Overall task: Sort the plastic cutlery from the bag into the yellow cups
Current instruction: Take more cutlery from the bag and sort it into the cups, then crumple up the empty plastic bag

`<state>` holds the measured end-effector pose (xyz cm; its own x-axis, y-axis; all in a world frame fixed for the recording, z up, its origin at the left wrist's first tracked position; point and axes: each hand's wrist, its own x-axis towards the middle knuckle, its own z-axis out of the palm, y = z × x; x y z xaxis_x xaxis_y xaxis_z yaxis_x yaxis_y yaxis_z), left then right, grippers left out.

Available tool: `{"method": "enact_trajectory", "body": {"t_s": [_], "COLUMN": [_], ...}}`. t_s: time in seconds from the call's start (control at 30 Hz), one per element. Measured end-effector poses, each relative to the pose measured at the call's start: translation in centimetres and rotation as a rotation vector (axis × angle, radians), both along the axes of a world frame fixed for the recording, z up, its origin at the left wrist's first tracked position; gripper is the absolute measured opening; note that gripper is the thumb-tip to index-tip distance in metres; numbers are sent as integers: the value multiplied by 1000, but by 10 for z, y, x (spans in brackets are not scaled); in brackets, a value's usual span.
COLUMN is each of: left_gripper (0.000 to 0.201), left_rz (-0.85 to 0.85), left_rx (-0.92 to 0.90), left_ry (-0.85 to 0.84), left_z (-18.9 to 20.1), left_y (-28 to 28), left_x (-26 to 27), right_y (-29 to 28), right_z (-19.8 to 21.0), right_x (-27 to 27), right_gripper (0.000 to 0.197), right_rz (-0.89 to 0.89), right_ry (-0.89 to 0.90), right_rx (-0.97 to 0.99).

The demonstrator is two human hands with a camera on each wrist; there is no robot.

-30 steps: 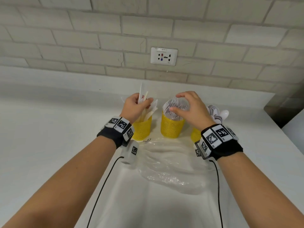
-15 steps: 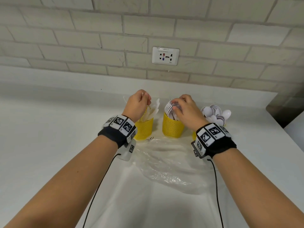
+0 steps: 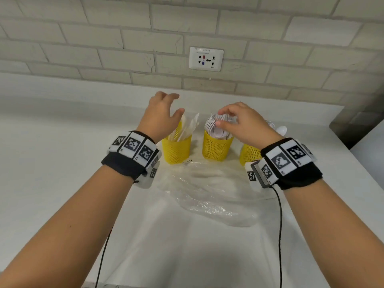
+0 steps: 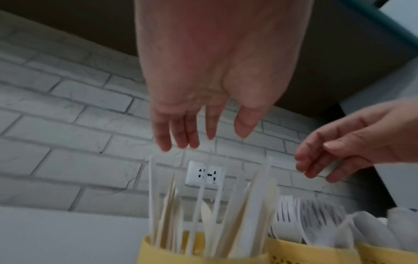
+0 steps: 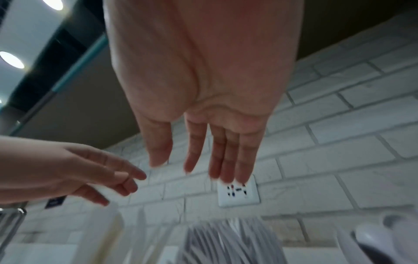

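Note:
Three yellow mesh cups stand in a row near the wall. The left cup [image 3: 176,151] holds white knives [image 4: 226,214], the middle cup [image 3: 217,149] holds forks [image 4: 305,212], and the right cup [image 3: 249,155], half hidden by my right wrist, holds spoons [image 5: 373,237]. My left hand [image 3: 166,109] hovers just above the knives with straight fingers [image 4: 176,135] and holds nothing. My right hand [image 3: 223,118] hangs over the forks, also empty, with its fingers [image 5: 226,160] loose. The clear plastic bag [image 3: 207,196] lies flat in front of the cups.
The white counter [image 3: 62,163] meets a pale brick wall with a socket plate [image 3: 206,59] behind the cups. At the right the counter ends beside a dark gap [image 3: 353,125]. Thin black cables [image 3: 279,225] trail from both wrists toward me.
My left hand has let go of the knives it was holding in the left cup and has risen and opened. My right hand has lifted off the forks, its fingers spread.

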<state>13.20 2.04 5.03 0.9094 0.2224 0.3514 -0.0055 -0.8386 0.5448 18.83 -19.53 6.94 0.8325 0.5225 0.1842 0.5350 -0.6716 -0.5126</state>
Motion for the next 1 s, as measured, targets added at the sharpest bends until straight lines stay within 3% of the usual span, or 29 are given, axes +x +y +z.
{"method": "enact_trajectory", "body": {"t_s": [0.07, 0.1, 0.17, 0.23, 0.33, 0.4, 0.47, 0.53, 0.6, 0.67, 0.73, 0.8, 0.87, 0.93, 1.0], "left_gripper": [33, 28, 32, 53, 91, 115, 125, 107, 72, 45, 34, 29, 26, 27, 31], "left_rz": [-75, -146, -303, -396, -396, -340, -292, -290, -324, -330, -320, -296, -274, -282, -302], "left_rx": [54, 58, 88, 205, 451, 564, 565, 517, 505, 543, 506, 347, 119, -192, -581], "left_ry": [-180, -177, 63, 421, 714, 777, 814, 853, 868, 796, 720, 619, 441, 271, 185], "left_z": [4, 6, 2, -16, -54, -74, -85, -88, -89, -89, -89, -88, -85, -82, -77], "left_y": [-10, -18, -33, -47, -60, -63, -64, -62, -60, -59, -59, -58, -57, -59, -68], "left_x": [-14, -22, -36, -43, -48, -48, -48, -46, -44, -45, -46, -46, -47, -48, -52], "right_y": [-7, -11, -19, -26, -33, -36, -37, -37, -35, -32, -31, -30, -26, -18, -12], "right_z": [4, 2, -14, -35, -61, -74, -85, -92, -94, -96, -98, -101, -101, -95, -89], "right_x": [-14, -20, -30, -35, -40, -43, -47, -51, -54, -56, -59, -64, -75, -92, -111], "right_gripper": [42, 54, 89, 117, 135, 138, 135, 126, 99, 59, 37, 34, 38, 44, 55], "right_rz": [38, 63, 97, 89, 54, 47, 29, -2, -22, -48, -101, -194, -283, -288, -210], "right_ry": [62, 116, 254, 345, 444, 479, 467, 427, 404, 350, 291, 272, 287, 334, 343], "right_rx": [-126, -267, -623, -896, -1070, -1062, -1022, -971, -929, -853, -710, -422, 41, 537, 758]}}
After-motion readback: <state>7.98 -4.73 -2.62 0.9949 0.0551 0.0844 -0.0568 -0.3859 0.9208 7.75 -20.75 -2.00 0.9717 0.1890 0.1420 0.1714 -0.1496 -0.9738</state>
